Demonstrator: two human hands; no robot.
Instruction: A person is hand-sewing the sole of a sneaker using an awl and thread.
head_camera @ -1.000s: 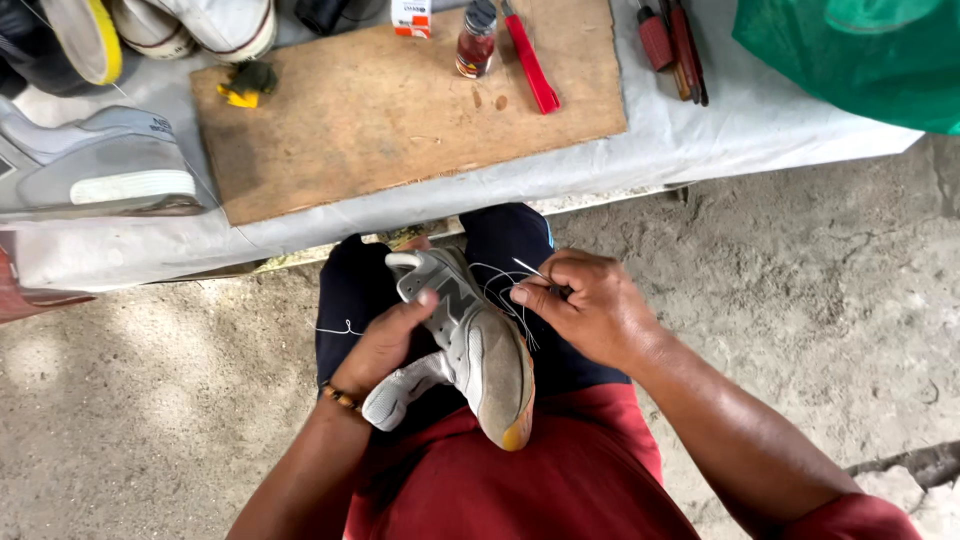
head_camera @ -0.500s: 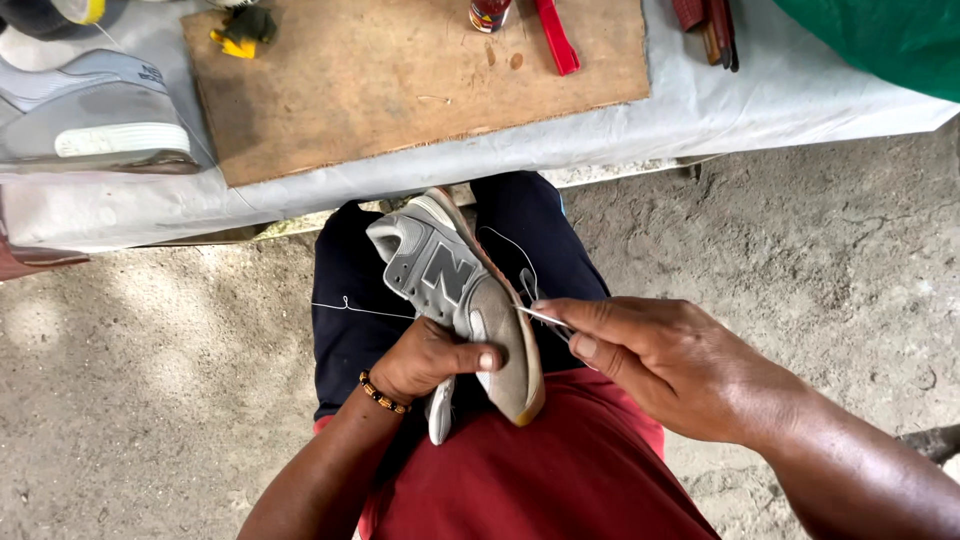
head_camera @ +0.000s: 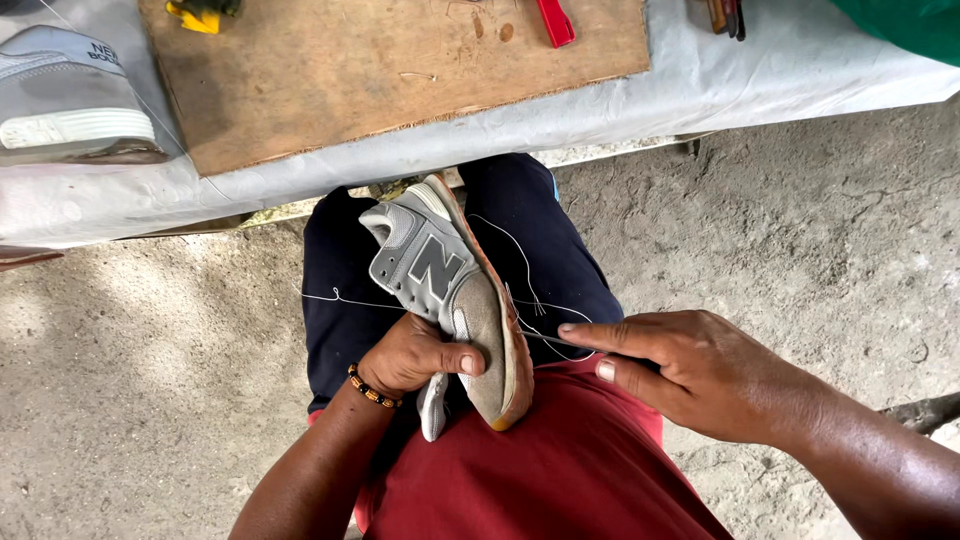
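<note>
Grey shoe [head_camera: 440,290] unmoved; right hand [head_camera: 690,375] perhaps slightly lower.

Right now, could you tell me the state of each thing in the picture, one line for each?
Grey sneaker: on its side on the lap, held.
Left hand: closed around the sneaker.
Right hand: pinching a thin tool at the sole edge.
White thread: loose, trailing across the lap.
Wooden board: flat on the table.
Second sneaker: upright on the table, untouched.
Red tool: lying on the board.
</note>
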